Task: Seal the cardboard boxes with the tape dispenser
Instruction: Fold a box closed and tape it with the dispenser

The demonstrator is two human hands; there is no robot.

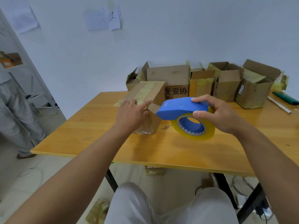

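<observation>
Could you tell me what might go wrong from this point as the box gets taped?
The left hand only rests straight fingers on the small brown cardboard box, whose end flap sticks out; it may slide or seal crookedly. The right hand holds the blue tape dispenser with its yellow roll in the air, and its fingers are near the roll.

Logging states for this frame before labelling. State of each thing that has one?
near box: on the table, top taped, end flap sticking out
left hand: fingers straight, resting on the near box
tape dispenser: held above the table, yellow roll loaded
right hand: grip around the tape dispenser
back boxes: along the far edge, most with flaps open
</observation>
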